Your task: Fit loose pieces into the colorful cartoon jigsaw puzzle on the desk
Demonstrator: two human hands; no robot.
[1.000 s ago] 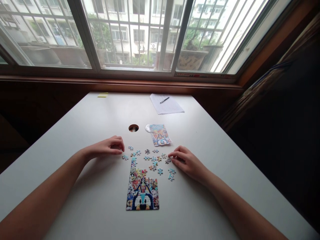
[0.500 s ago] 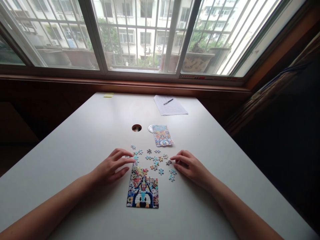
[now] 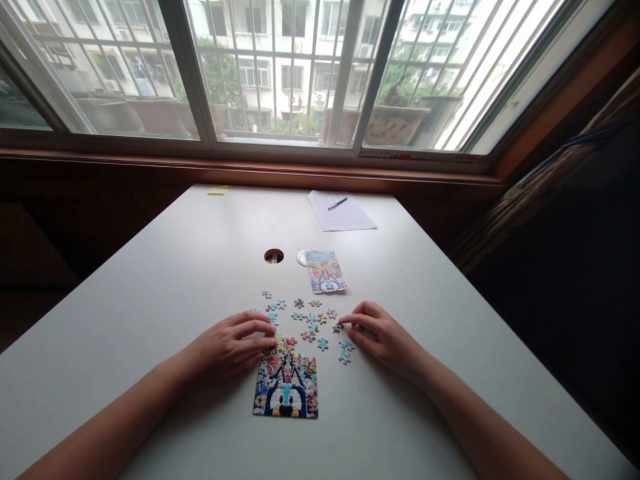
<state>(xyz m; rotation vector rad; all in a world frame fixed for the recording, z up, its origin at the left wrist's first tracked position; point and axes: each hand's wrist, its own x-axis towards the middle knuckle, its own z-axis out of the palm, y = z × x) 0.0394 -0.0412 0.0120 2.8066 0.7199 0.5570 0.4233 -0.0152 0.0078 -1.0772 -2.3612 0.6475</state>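
Observation:
A partly joined jigsaw puzzle [image 3: 286, 390] with a blue cartoon dog's face lies flat on the white table. My left hand [image 3: 237, 341] rests at its upper left edge, fingers stretched and slightly curved, their tips covering part of that edge. Whether a piece lies under those fingertips is hidden. To the right, my right hand [image 3: 380, 332] has its fingers apart, with the index fingertip at a small dark puzzle piece [image 3: 337, 327]. Several loose pieces, among them a light blue piece [image 3: 323, 343] and another blue piece [image 3: 345, 357], lie between and near the hands.
Beyond the pieces lies a small printed picture [image 3: 326, 272] of the puzzle, partly over a round silvery disc [image 3: 301, 257]. A round hole [image 3: 274, 256] opens in the table [image 3: 150, 287]. Farther back are paper sheets [image 3: 345, 215], a pen [image 3: 337, 204] and a yellow note [image 3: 217, 191].
My left hand has moved slightly down and nearer the puzzle, its fingers now covering the upper left edge. My right hand has stayed almost still beside the dark piece.

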